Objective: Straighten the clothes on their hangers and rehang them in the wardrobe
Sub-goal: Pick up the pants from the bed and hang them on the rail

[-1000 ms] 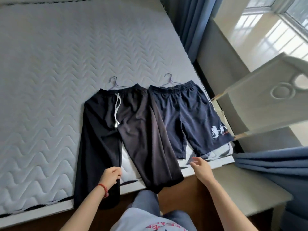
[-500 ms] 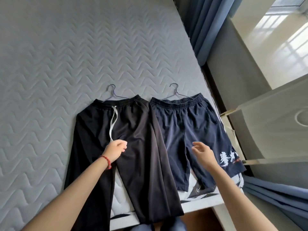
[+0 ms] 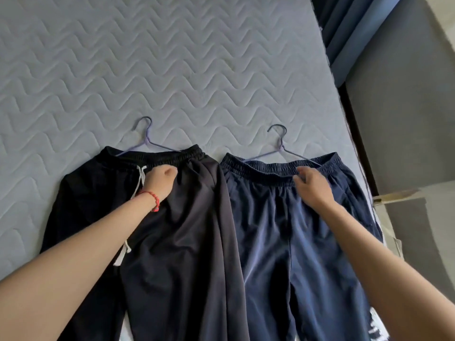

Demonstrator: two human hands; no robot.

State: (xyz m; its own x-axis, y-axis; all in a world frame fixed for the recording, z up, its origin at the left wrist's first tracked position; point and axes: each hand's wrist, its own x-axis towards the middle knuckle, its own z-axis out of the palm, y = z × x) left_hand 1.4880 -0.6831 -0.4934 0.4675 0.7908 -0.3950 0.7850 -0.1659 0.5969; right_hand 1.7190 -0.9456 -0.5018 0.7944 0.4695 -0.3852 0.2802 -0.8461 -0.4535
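The clothes were laid flat on the mattress (image 3: 172, 70), side by side, each on a wire hanger whose hook pointed away from the person. On the left, the black trousers (image 3: 172, 242) were spread with their legs running down out of the picture; their hanger (image 3: 147, 141) showed above the waistband, and a pale drawstring (image 3: 141, 175) trailed down the front. The left hand (image 3: 157, 180) was rested on the cloth just below the waistband, with its fingers curled under; whether cloth was pinched in them could not be told. On the right, the navy shorts (image 3: 283, 230) were touching the trousers along one edge, with their own hanger (image 3: 282, 146) above. The right hand (image 3: 312, 185) was placed at the elastic waistband, its fingertips bent onto it; a firm pinch could not be confirmed.

Both garments were judged to be light, soft and limp, of smooth and rather slippery cloth, so that they would sag and might slide off the thin wire if lifted by the fabric. The better hold was judged to be the neck or hook of each hanger, with the waistband first evened along the wire.

Compared with half a second earlier, both hands had been moved up from the middle of the garments to the waistbands, and the view had been brought closer, so that the hems and the furniture at the right were mostly lost from sight.
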